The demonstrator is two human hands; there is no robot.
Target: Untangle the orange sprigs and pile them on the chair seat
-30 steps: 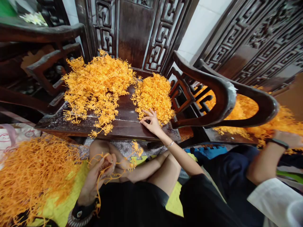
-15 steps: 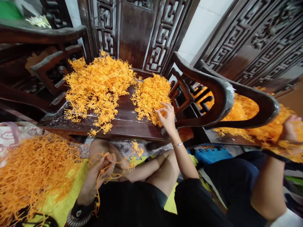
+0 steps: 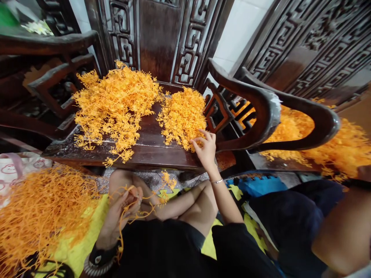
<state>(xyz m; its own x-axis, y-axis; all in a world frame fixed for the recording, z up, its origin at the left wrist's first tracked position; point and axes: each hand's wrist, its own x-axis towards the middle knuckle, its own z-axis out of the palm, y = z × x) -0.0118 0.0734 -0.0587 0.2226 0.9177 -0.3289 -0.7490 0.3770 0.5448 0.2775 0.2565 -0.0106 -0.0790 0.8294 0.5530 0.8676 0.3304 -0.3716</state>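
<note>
Head: smaller orange pile (image 3: 183, 115) beside right hand (image 3: 206, 151).

Left hand (image 3: 129, 202) curled low, right hand (image 3: 206, 150) farther forward, loosely bent

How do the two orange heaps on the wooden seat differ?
The left heap is larger than the right heap. The left heap sprawls loosely across the seat; the right heap is more compact, with the right hand by its near edge. Both are yellow-orange.
</note>
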